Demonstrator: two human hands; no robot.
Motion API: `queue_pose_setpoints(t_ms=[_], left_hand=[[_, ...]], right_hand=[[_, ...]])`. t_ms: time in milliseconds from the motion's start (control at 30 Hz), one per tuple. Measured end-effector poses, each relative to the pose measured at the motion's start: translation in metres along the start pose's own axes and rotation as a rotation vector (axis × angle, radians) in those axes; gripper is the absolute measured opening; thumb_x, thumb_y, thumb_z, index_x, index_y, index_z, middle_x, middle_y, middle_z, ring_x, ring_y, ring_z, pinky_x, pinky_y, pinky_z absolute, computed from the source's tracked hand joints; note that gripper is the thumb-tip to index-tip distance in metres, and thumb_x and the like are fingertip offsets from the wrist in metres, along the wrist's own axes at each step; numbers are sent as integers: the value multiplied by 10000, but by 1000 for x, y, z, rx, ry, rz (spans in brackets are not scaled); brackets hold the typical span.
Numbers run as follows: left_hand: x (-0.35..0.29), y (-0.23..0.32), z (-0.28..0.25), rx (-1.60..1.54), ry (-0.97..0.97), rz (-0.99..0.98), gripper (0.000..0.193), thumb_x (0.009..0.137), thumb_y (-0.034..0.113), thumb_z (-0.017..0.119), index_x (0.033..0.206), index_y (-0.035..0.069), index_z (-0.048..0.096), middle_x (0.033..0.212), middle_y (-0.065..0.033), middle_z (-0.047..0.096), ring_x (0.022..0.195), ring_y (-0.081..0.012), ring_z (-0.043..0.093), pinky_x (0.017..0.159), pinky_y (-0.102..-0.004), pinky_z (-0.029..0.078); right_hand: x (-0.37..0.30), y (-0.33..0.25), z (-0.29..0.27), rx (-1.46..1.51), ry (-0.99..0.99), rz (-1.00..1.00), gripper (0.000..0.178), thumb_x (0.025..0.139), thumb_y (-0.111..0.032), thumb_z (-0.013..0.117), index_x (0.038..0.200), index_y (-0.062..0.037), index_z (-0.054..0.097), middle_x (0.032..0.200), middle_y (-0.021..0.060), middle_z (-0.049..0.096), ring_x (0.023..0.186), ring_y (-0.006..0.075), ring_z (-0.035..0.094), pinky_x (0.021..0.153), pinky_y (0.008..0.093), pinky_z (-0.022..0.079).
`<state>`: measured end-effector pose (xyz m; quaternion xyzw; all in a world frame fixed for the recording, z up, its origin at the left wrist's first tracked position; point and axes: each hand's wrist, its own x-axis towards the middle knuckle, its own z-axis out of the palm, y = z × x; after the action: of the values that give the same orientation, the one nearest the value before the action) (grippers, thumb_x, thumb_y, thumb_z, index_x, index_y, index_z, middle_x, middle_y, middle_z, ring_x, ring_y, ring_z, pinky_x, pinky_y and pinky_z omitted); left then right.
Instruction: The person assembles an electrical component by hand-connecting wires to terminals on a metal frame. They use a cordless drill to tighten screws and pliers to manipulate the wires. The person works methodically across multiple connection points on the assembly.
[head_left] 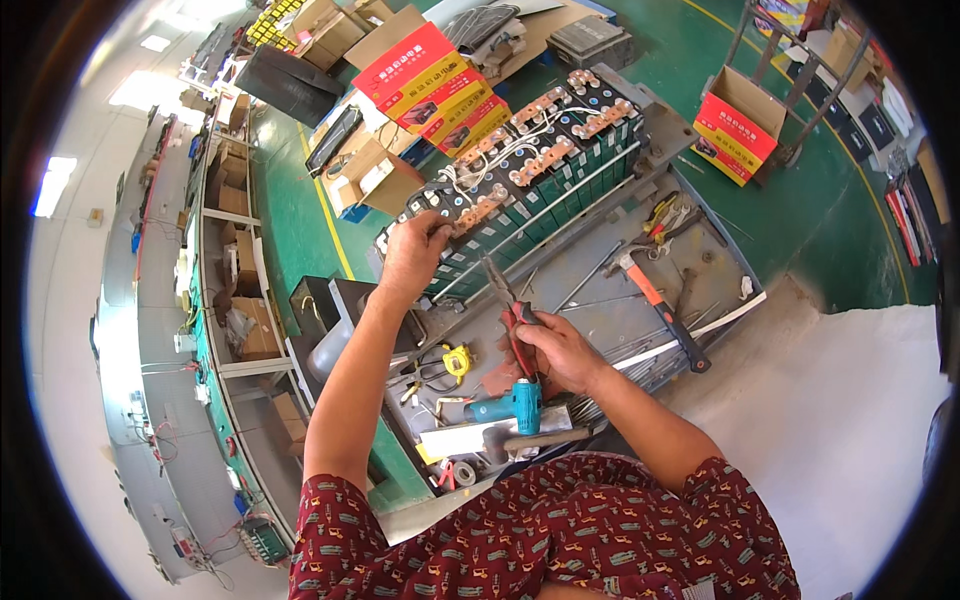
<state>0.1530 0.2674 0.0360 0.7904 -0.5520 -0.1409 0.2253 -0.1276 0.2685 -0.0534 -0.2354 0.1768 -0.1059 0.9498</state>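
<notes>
My right hand (562,352) is wrapped round the red handles of a pair of pliers (512,312), whose metal jaws point up and left. At the near left end of a long battery pack (515,225), my left hand (412,255) is closed with fingertips pressed together; what they pinch is hidden. The pack is made of dark green cells in a row. Copper connector plates (543,160) and white wires (478,178) run along its top. A thin light rod (540,220) runs along its near side. The pliers are held apart from the pack.
Below the pack, a grey metal tray (600,300) holds a hammer (665,310), a teal power tool (525,405), a yellow tape measure (457,361), a mallet (540,440) and more pliers (662,220). Red-and-yellow cartons (425,90) stand behind; another carton (740,125) sits right. Shelving (235,220) lines the left.
</notes>
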Motion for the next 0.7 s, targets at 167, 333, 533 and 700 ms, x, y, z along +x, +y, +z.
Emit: queue_pose_setpoints(t_ms=[167,333,533,700], left_hand=[[3,-2,0,59,-23,49,162,966,106,701,1056,-24,733,847,-180,749,746,-262,711,721,-381,554],[11,3,-5,77,-68,38,160,952,118,718,1033,-20,730,868,-200,749,779,-308,731,736,-395,560],[4,-4,3,138,25,110,155,946,124,726,1022,-12,728,869,-205,747,787,-334,734,731,-406,558],[6,6,6,115,22,24,141,946,118,712,1008,-9,719,861,-210,740,799,-389,722,718,-414,555]], right_hand=[[2,8,3,33,-6,-13,334,1069,-225,564,1324,-11,575,1089,127,696,930,210,691,788,388,608],[10,10,9,36,19,-22,320,1064,-228,561,1282,5,591,1039,128,704,885,202,701,749,377,609],[15,7,11,57,0,-22,317,1061,-223,554,1290,-9,592,1063,134,707,908,220,704,751,396,598],[16,12,5,61,0,-6,312,1058,-221,561,1317,-51,600,1101,122,709,967,230,706,771,429,611]])
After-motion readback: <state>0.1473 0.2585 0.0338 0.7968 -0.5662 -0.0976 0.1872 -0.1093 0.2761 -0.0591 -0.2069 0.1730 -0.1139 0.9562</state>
